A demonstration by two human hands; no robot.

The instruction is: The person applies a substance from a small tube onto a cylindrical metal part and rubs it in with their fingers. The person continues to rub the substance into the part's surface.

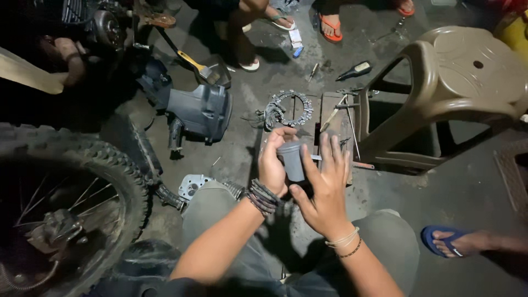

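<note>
My left hand [273, 163] grips a grey metal cylinder [291, 159], a short tube-like engine part, held upright above my knees. My right hand [325, 190] is beside it with fingers spread, its thumb and palm touching the cylinder's right side. Both wrists wear cord bracelets. On the concrete floor just beyond the hands lies a ring of toothed clutch plates [290, 108] next to a small wooden board [333, 118] with thin metal tools on it.
A knobby motorcycle wheel [71, 192] fills the lower left. A dark plastic engine cover [201, 110] and a hammer [190, 60] lie left of centre. A tan plastic stool [456, 82] stands at right. Other people's feet in sandals [331, 27] are at the top, and a blue sandal [443, 239] is at the lower right.
</note>
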